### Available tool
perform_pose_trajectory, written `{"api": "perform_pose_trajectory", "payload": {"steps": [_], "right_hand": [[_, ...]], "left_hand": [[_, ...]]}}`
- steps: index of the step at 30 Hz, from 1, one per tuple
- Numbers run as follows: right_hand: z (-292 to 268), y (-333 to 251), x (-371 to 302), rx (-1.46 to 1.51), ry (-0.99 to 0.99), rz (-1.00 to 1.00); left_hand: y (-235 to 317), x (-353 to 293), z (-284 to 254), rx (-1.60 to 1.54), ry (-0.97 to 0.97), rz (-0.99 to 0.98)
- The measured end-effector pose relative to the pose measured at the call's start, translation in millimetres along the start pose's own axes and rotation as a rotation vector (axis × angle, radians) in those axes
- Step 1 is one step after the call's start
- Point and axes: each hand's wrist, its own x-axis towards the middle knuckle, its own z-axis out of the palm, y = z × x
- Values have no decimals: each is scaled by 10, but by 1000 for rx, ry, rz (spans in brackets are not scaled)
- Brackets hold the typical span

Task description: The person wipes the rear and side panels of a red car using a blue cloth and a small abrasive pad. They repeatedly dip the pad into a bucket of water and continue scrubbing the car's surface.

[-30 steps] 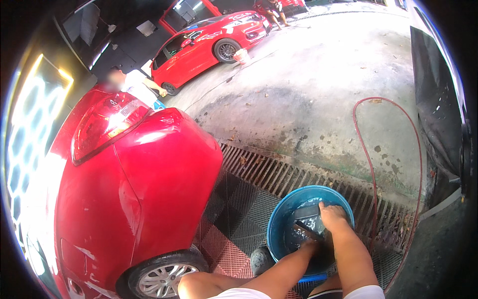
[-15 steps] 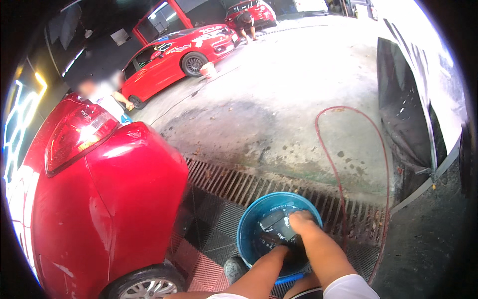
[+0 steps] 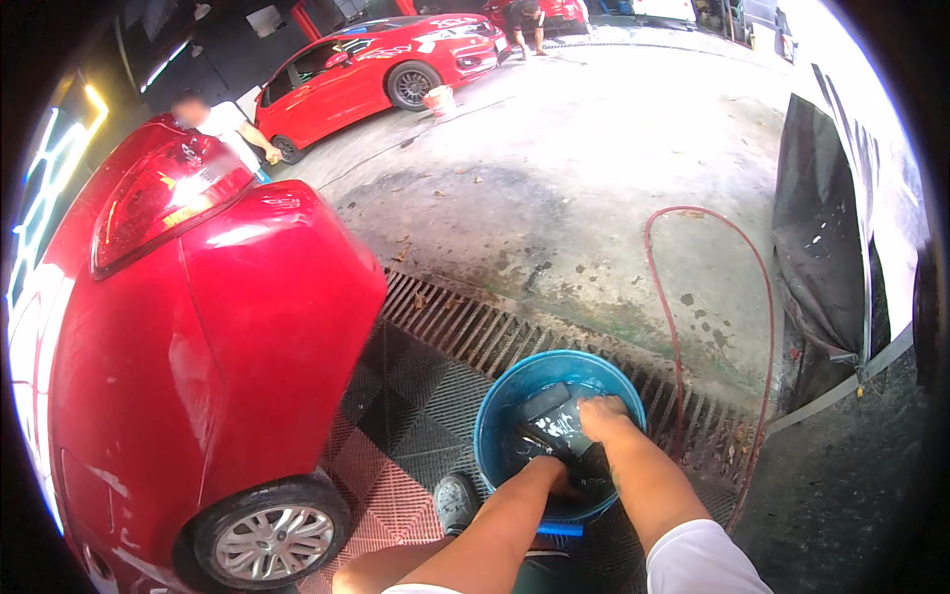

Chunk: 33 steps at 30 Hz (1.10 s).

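Both my arms reach down into a round blue bucket (image 3: 492,411) with dark water in it. At the bucket's right side, my right hand (image 3: 602,417) is closed near the water, and what its fingers hold is hidden. Lower down, my left hand (image 3: 561,477) dips into the water, its fingers mostly out of sight. A dark grey rectangular block (image 3: 545,401) lies at the far side of the bucket, just left of my right hand. Another dark, narrow piece (image 3: 537,436) sits between the block and my left hand.
A red car's rear corner (image 3: 277,267) and wheel (image 3: 274,543) stand close on my left. A metal drain grate (image 3: 450,314) runs beyond the bucket. On the right loops a red hose (image 3: 657,287). A person (image 3: 226,129) is behind the car; another red car (image 3: 366,74) stands farther off.
My view has tilted down, showing more of the near wheel. My left hand has shifted within the bucket, and my right hand stays near its right side. The person behind the car shows more.
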Motion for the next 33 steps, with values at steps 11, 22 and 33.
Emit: {"api": "perform_pose_trajectory", "payload": {"steps": [11, 22, 33], "right_hand": [[14, 16, -43, -49, -58, -40], [133, 169, 23, 13, -127, 65], [10, 121, 90, 68, -47, 49]], "left_hand": [[-100, -545, 187, -104, 235, 116], [100, -359, 242, -90, 380, 1], [214, -653, -106, 102, 264, -80]]}}
